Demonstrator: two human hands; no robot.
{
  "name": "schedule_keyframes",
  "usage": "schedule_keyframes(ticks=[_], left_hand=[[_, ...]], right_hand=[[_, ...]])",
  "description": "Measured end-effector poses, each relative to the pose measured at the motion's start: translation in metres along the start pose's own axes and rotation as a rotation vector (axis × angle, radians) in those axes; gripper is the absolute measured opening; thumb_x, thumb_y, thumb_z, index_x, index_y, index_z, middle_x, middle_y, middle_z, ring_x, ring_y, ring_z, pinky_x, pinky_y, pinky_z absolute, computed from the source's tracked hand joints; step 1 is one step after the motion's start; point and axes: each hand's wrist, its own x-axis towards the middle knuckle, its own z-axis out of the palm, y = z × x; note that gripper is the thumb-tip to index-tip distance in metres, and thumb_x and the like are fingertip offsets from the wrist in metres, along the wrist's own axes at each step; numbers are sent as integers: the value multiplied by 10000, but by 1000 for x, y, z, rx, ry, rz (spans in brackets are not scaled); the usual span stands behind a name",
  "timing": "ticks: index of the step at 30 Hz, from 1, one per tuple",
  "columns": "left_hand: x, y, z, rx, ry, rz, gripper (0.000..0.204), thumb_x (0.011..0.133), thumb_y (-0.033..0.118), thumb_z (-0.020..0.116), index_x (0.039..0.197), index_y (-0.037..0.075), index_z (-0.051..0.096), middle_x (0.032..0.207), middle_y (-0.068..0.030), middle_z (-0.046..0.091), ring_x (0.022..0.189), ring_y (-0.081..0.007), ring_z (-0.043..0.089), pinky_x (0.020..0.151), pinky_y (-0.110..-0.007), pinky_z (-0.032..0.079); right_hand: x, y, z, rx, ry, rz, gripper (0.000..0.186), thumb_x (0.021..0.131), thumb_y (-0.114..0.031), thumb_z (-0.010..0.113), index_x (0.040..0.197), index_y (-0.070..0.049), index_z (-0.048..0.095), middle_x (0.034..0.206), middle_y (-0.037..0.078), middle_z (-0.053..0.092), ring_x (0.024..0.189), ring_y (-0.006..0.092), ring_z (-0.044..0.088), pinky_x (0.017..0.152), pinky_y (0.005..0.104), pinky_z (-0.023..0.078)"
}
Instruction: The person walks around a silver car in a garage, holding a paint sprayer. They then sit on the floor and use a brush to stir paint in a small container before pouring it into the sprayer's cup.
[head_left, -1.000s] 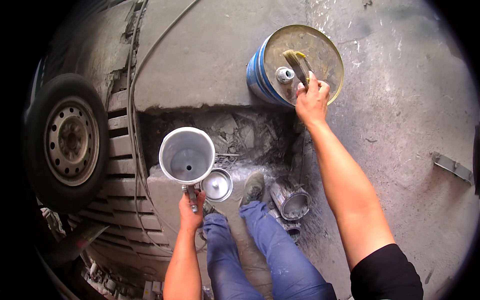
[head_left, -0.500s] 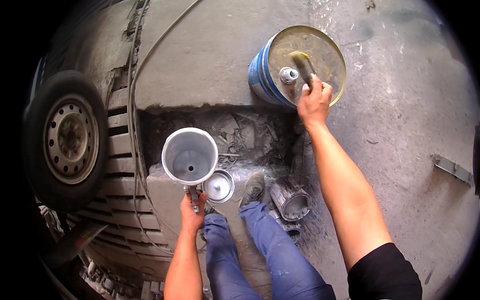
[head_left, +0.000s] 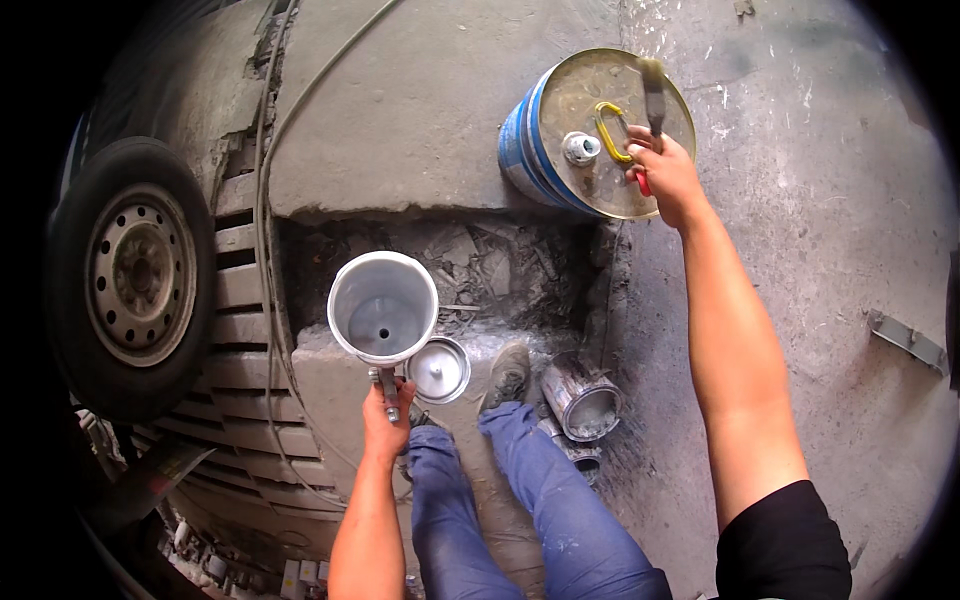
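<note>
My left hand [head_left: 385,415] is closed round the metal body of a spray gun [head_left: 390,392]. Its wide, pale cup [head_left: 382,310] is uncovered and faces up, with a dark hole in the bottom. Out to the right, my right hand [head_left: 668,175] grips a paintbrush [head_left: 653,100] over a blue drum [head_left: 520,150], its bristles pointing away from me. Red shows at the handle end under my fingers. On the drum's dirty top lie a yellow oblong loop [head_left: 607,130] and a whitish spout [head_left: 581,149]. A round silver lid [head_left: 437,370] rests on the ground beside the gun.
Paint-smeared cans [head_left: 590,408] lie right of my shoes. Ahead of my feet is a rubble-filled pit [head_left: 480,265]. At left stand a wheel [head_left: 140,280] and slatted boards [head_left: 235,350], with a hose [head_left: 265,150] running along them. A metal bracket [head_left: 905,340] lies far right.
My right hand has moved right with the paintbrush and turned it, so the bristles point farther away from me. The yellow loop shows fully now. My left hand has hardly moved.
</note>
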Motion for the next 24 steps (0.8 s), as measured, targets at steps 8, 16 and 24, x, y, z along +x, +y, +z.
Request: schedule_keyframes(ticks=[8,16,24], left_hand=[[3,6,-5,123,-67,-3,209,893,207,662,934,20,576,786,-79,612,724,-175,559,686,-326,469],[12,-37,-18,109,-134,38,205,861,163,651,995,22,585,853,-183,661,789,-389,633,708,-416,495],[19,-91,-12,191,-143,56,204,848,130,629,1013,28,566,860,-216,642,831,-437,605,721,-463,479]], right_hand=[[12,-34,12,-224,-194,214,137,912,-140,566,1037,-87,587,820,9,553,568,92,494,468,234,393],[-2,-43,27,-414,-332,115,64,897,-171,578,901,-109,564,724,4,529,514,98,458,438,254,338],[-68,-28,78,-29,-579,306,141,924,-212,597,1017,-106,591,710,-33,471,513,66,454,422,212,325]])
